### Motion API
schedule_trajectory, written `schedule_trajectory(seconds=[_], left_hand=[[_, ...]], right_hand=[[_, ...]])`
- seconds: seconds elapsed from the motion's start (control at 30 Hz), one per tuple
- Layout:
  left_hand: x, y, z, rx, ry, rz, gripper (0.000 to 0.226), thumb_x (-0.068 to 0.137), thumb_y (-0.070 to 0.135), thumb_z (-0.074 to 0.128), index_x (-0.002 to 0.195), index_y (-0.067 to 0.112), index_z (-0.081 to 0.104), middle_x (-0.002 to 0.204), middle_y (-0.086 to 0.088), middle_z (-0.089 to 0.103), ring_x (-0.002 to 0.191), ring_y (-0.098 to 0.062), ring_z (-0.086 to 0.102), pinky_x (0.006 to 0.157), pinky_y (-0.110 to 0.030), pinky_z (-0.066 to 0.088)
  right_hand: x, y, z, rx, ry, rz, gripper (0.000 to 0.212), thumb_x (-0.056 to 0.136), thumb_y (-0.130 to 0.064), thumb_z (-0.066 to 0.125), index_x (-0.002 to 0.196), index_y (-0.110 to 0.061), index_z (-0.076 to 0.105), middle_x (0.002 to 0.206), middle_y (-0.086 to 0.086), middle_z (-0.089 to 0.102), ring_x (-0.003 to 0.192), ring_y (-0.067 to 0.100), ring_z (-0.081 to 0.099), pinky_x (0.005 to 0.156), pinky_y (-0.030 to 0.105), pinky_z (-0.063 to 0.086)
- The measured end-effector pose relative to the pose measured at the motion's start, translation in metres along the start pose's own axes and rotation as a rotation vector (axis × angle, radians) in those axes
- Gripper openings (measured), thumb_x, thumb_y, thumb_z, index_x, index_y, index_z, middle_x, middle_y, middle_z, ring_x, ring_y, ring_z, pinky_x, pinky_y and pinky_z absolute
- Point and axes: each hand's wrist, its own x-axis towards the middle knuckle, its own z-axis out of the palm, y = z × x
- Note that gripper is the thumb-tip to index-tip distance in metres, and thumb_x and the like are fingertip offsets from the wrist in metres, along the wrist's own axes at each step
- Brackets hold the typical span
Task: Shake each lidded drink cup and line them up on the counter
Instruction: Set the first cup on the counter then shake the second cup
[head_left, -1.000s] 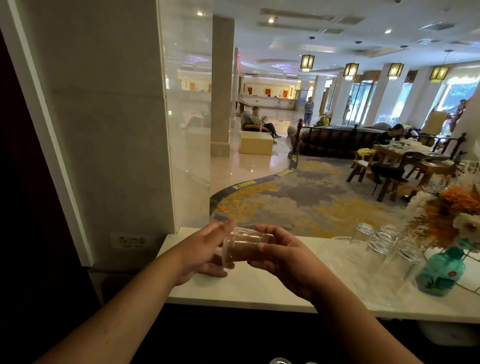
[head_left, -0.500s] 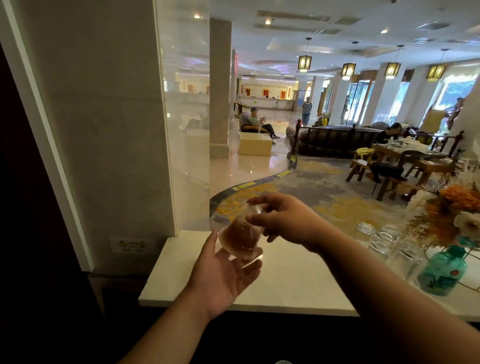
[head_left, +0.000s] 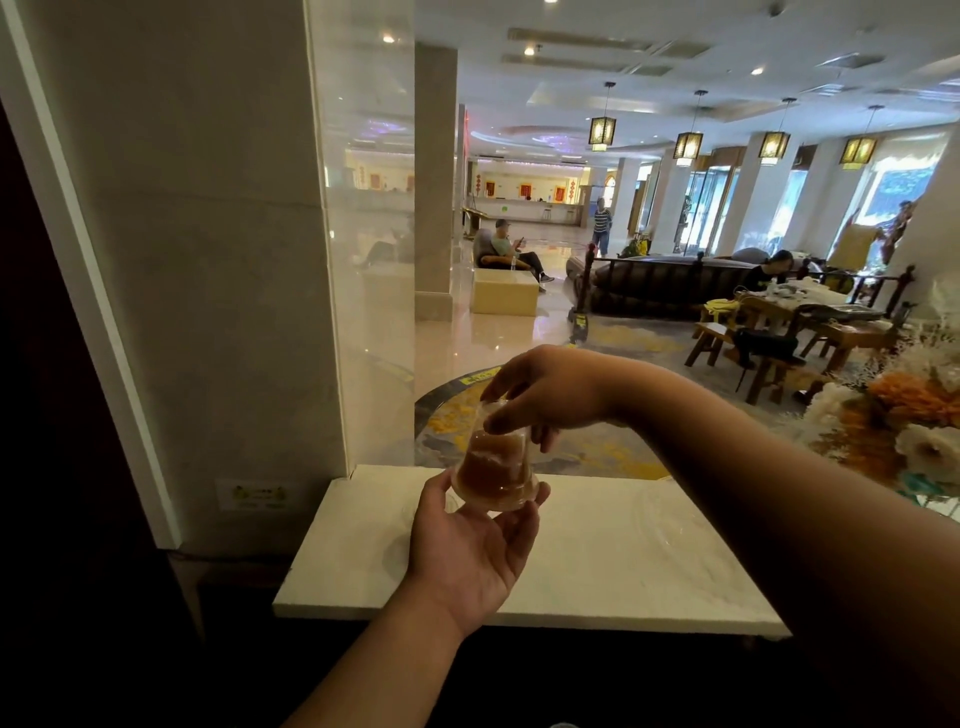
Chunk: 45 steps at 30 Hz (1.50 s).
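A clear plastic drink cup (head_left: 493, 467) with brown liquid is held upside down above the white counter (head_left: 613, 566), its wide lidded end low and its narrow base up. My left hand (head_left: 472, 551) cups the lidded end from below, palm up. My right hand (head_left: 545, 395) reaches over from the right and pinches the narrow base from above. Both hands grip the same cup.
A stone pillar (head_left: 218, 260) and a glass panel (head_left: 363, 260) stand at the counter's left end. An orange and white flower arrangement (head_left: 904, 415) sits at the right. Beyond the counter lies a lobby with tables, sofas and people.
The cup went from lying sideways between both hands to standing inverted, with my left hand moved under it and my right hand on top. The view shifted left, and the empty glasses left the frame.
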Motion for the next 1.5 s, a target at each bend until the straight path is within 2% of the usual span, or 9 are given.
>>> schedule_trajectory(seconds=[0.1,0.33,0.47,0.8,1.0,1.13,1.23,1.33,1.5], left_hand=[[-0.002,-0.002,0.0,-0.039,-0.025,-0.022,0.068,0.094,0.058,0.056,0.111,-0.004,0.078,0.137,-0.034,0.064,0.111,-0.038,0.068,0.081,-0.039,0.064],[-0.005,-0.006,0.001,-0.092,-0.102,-0.065,0.069,0.092,0.054,0.062,0.131,-0.002,0.066,0.139,-0.034,0.062,0.106,-0.042,0.072,0.075,-0.043,0.068],[-0.005,-0.008,-0.001,-0.113,-0.111,-0.075,0.069,0.09,0.055,0.063,0.124,-0.005,0.072,0.14,-0.034,0.062,0.104,-0.042,0.073,0.073,-0.042,0.068],[-0.006,-0.005,0.004,-0.056,-0.045,-0.089,0.079,0.09,0.067,0.058,0.138,0.004,0.06,0.138,-0.033,0.064,0.111,-0.041,0.07,0.078,-0.043,0.066],[-0.002,0.052,0.032,0.535,0.15,0.139,0.072,0.083,0.065,0.067,0.132,0.013,0.067,0.124,-0.021,0.07,0.095,-0.034,0.065,0.075,-0.042,0.061],[-0.001,0.091,0.07,1.211,0.227,0.383,0.076,0.074,0.074,0.074,0.136,0.031,0.06,0.128,-0.009,0.072,0.111,-0.028,0.069,0.086,-0.048,0.063],[0.009,0.104,0.096,1.637,0.241,0.45,0.083,0.075,0.064,0.082,0.147,0.041,0.047,0.141,-0.008,0.06,0.118,-0.027,0.064,0.078,-0.036,0.056],[0.024,0.108,0.109,1.932,0.226,0.407,0.091,0.075,0.053,0.086,0.153,0.042,0.04,0.159,-0.01,0.047,0.135,-0.032,0.053,0.088,-0.035,0.045],[0.043,0.104,0.108,2.042,0.206,0.331,0.096,0.074,0.041,0.091,0.155,0.036,0.039,0.156,-0.011,0.049,0.126,-0.03,0.055,0.099,-0.036,0.049]], right_hand=[[-0.001,-0.009,-0.008,-0.053,-0.062,0.036,0.052,0.09,-0.031,0.075,0.137,-0.015,0.061,0.121,0.008,0.072,0.076,0.022,0.079,0.064,0.027,0.063],[-0.001,-0.032,-0.02,-0.202,-0.159,0.088,0.052,0.091,-0.028,0.074,0.137,-0.01,0.06,0.119,0.013,0.07,0.073,0.019,0.076,0.05,0.018,0.056],[0.0,-0.036,-0.019,-0.205,-0.175,0.108,0.052,0.091,-0.027,0.074,0.137,-0.008,0.06,0.126,0.016,0.069,0.072,0.018,0.073,0.047,0.017,0.055],[-0.013,-0.03,-0.02,-0.19,-0.165,0.093,0.052,0.09,-0.026,0.075,0.138,-0.011,0.06,0.125,0.012,0.071,0.081,0.022,0.077,0.06,0.022,0.06],[-0.044,0.029,0.009,0.129,0.192,-0.028,0.047,0.084,-0.02,0.078,0.128,-0.028,0.065,0.114,-0.007,0.07,0.082,0.015,0.077,0.07,0.026,0.063],[-0.041,0.053,0.065,0.655,0.438,-0.013,0.044,0.081,0.005,0.072,0.119,-0.017,0.067,0.113,0.011,0.073,0.097,0.035,0.075,0.091,0.049,0.061],[-0.027,0.054,0.097,1.089,0.41,0.028,0.033,0.089,0.012,0.061,0.118,-0.001,0.067,0.098,0.014,0.08,0.093,0.032,0.077,0.09,0.04,0.062],[-0.018,0.054,0.107,1.461,0.325,0.127,0.021,0.096,0.003,0.055,0.11,-0.003,0.07,0.095,0.016,0.081,0.092,0.027,0.078,0.092,0.036,0.061],[-0.01,0.061,0.106,1.6,0.281,0.206,0.021,0.097,-0.003,0.054,0.107,0.003,0.072,0.102,0.021,0.07,0.095,0.031,0.062,0.102,0.038,0.05]])
